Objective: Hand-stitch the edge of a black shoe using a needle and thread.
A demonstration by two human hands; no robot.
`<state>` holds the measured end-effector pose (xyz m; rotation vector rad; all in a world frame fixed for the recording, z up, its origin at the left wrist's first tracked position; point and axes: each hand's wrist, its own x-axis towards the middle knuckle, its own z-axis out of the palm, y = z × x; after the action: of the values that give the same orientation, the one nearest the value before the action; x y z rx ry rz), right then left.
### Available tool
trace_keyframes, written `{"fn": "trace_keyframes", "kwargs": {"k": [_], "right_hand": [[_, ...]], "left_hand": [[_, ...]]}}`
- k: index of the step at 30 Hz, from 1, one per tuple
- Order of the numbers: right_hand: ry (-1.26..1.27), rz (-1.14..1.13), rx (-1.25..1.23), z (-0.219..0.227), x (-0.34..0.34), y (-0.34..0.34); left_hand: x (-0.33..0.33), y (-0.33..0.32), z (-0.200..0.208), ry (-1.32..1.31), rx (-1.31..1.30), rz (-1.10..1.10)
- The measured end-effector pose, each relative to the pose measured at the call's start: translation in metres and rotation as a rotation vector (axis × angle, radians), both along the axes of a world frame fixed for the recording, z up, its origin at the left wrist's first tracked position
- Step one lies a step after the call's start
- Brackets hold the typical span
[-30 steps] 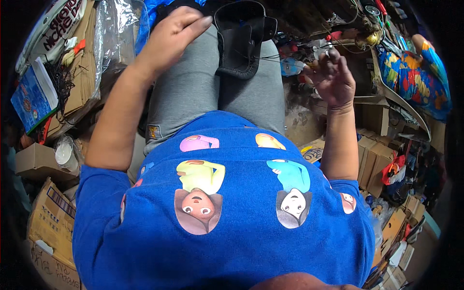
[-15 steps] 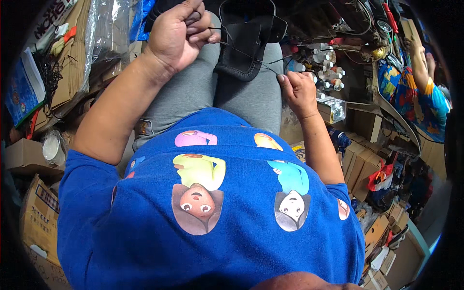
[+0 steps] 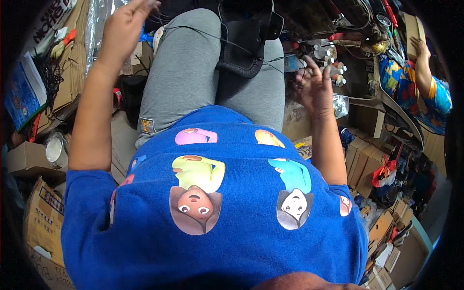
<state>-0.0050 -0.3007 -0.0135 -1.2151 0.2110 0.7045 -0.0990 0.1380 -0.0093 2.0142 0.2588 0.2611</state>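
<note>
A black shoe upper (image 3: 241, 46) with a thick padded rim rests across my thighs, its top end cut off by the picture's edge. Thin black thread (image 3: 198, 33) runs from it toward each side. Up at the left, away from the shoe upper, my left hand (image 3: 126, 26) is raised with its fingers drawn together around the thread; the fingertips are partly beyond the upper edge. To the right of the shoe upper, my right hand (image 3: 316, 87) has its lower fingers curled on the other thread end, with the index finger and thumb raised. Motion blurs these fingers.
Several plastic bottles (image 3: 324, 53) stand past my right hand. Another person's hand (image 3: 419, 48) rests on a cardboard piece (image 3: 412, 31) at the far right. Cardboard boxes (image 3: 43, 212) and stacked cardboard (image 3: 70, 63) crowd the left; more boxes (image 3: 360, 166) lie at the right.
My left hand has moved up and left, drawing out a longer length of thread. My right hand has moved slightly right and turned, its index finger and thumb now raised.
</note>
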Motion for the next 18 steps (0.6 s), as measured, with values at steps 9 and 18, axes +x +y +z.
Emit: {"fn": "trace_keyframes", "kwargs": {"k": [9, 18], "right_hand": [[-1.298, 0.791, -0.829, 0.067, 0.016, 0.082], [-1.323, 1.122, -0.738, 0.069, 0.015, 0.098]], "left_hand": [[-0.023, -0.143, 0.018, -0.186, 0.534, -0.534], [-0.016, -0.15, 0.016, -0.204, 0.585, -0.498]]}}
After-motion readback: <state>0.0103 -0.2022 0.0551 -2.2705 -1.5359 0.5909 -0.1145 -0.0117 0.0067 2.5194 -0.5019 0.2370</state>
